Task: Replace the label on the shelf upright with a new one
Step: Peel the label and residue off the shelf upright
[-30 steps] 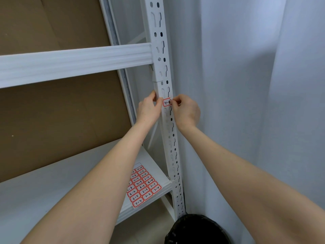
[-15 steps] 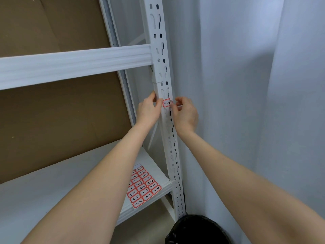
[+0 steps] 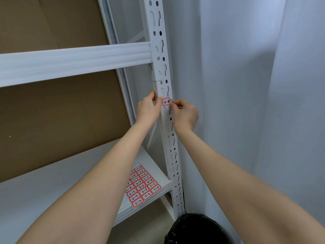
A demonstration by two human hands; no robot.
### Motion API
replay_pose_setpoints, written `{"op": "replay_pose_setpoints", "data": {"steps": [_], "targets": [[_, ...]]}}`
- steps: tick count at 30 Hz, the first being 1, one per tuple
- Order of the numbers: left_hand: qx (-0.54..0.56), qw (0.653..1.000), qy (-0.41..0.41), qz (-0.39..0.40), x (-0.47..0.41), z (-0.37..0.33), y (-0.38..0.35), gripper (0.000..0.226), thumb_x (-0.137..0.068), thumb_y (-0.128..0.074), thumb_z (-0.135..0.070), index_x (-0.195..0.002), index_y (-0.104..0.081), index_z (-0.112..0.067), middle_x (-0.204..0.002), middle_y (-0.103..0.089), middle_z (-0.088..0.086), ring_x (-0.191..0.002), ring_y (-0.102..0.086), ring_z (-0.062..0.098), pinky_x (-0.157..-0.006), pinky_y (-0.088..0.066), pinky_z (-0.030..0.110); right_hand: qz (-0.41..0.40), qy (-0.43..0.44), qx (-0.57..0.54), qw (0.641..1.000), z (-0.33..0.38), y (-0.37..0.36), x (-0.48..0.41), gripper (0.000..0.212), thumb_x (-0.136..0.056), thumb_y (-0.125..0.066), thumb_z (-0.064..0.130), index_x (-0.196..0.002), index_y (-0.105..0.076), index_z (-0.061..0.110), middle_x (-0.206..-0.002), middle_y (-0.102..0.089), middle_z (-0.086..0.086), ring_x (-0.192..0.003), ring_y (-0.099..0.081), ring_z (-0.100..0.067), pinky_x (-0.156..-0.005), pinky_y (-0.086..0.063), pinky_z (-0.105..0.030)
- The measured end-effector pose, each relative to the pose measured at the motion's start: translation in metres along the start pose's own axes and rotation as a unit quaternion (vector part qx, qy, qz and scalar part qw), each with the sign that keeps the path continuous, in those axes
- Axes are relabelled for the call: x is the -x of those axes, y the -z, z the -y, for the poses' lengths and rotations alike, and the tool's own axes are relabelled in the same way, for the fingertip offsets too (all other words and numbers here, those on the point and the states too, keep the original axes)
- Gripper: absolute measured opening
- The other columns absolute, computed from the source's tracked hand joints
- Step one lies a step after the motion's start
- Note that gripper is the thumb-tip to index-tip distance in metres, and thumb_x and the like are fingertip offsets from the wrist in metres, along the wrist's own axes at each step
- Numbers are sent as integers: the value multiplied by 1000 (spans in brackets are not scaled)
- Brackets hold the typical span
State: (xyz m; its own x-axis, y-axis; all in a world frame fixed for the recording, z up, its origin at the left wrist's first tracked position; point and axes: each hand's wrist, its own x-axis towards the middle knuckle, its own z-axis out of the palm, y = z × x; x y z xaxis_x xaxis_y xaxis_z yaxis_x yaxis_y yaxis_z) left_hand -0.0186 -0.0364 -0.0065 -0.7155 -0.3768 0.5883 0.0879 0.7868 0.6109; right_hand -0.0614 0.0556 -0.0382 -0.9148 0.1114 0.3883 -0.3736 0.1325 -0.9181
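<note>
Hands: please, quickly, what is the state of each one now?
Left hand: fingers closed on the edge of the upright, beside the label.
Right hand: fingertips pinched at the label's right edge.

Two bare forearms, no sleeves in view. Left hand (image 3: 147,110) and right hand (image 3: 184,115) bare too: no gloves, rings, watch or wristbands.
</note>
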Motion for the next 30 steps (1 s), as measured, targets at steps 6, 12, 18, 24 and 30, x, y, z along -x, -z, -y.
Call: {"op": "replay_pose_setpoints", "data": {"steps": [6,12,18,24,30], "targets": [[9,1000,3,7,1,0,0,32,-99,-42,-27,-127,-56,-20,-120,-65,0,-102,-62,21,-72,-42,16,-1,-3,-3,1000,0,-2,1,12,-88,-62,27,-90,-71,20,-89,-72,3,-85,-64,-18,-71,-46,-26],[7,1000,4,0,-1,3,-1,30,-98,-43,-27,-122,-58,-20,-114,-66,-1,-97,-60,20,-73,-40,25,-14,-16,-20,1000,1,-5,6,17,-88,-61,30,-100,-73,28,-96,-73,5,-89,-65,-17,-73,-45,-24],[7,1000,8,2,-1,4,-2,32,-98,-42,-28,-126,-56,-20,-118,-65,-1,-102,-60,21,-78,-44,27,-26,-19,-12,999,0,-5,8,17,-89,-60,31,-98,-74,29,-94,-73,6,-85,-64,-17,-69,-45,-24],[-10,1000,8,1,-1,3,-2,34,-99,-40,-29,-129,-54,-21,-124,-62,-2,-105,-59,21,-79,-46,30,-33,-3,3,999,0,-6,7,17,-89,-58,31,-95,-73,27,-90,-73,3,-84,-64,-19,-68,-47,-27],[4,1000,0,1,-1,4,-2,32,-99,-41,-29,-126,-55,-21,-123,-64,-2,-103,-62,21,-81,-51,32,-1,41,59,997,-2,-2,4,18,-92,-53,29,-95,-71,24,-91,-72,1,-84,-65,-20,-66,-41,-25]]}}
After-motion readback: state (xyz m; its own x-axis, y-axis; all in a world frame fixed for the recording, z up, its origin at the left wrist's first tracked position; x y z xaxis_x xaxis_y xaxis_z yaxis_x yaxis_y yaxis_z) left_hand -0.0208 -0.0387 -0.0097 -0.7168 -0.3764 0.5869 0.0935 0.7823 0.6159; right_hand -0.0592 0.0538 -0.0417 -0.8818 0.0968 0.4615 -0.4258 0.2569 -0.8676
